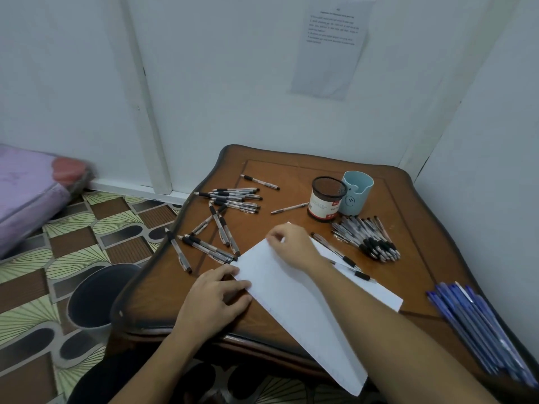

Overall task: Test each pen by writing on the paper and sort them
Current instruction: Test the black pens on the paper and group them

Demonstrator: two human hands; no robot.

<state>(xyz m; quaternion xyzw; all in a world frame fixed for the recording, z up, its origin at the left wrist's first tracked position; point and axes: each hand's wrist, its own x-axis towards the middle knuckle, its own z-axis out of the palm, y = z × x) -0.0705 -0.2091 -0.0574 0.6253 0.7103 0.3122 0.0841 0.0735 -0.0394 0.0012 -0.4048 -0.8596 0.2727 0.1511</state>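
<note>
Head view, left hand (pixel 217 293): fingers lay flat on paper (pixel 291 295) edge.
Right hand (pixel 288 246): fingers curled at far corner; grip unclear.
Risk: tugging paper could have rolled pens (pixel 348 261) off it.

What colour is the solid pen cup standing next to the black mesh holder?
Light blue pen cup, with a small face drawn on it; head view.

Table (pixel 291 170): brown wood, varnished, and there's a soft shine on top.
Paper (pixel 291 301): plain white sheet, matt and smooth.
Pens (pixel 233 199): clear plastic barrels with black, rubbery-looking grips.
Mesh cup (pixel 328 196): black wire mesh, with a smooth printed label round the lower half.
Blue cup (pixel 357 193): pale blue, smooth, matt, looks like plastic.
Blue pens (pixel 478 325): blue plastic, glossy.
Floor (pixel 73 243): patterned covering, smooth, with a slight sheen.
Bin (pixel 96 295): dark, smooth, dull finish.
</note>
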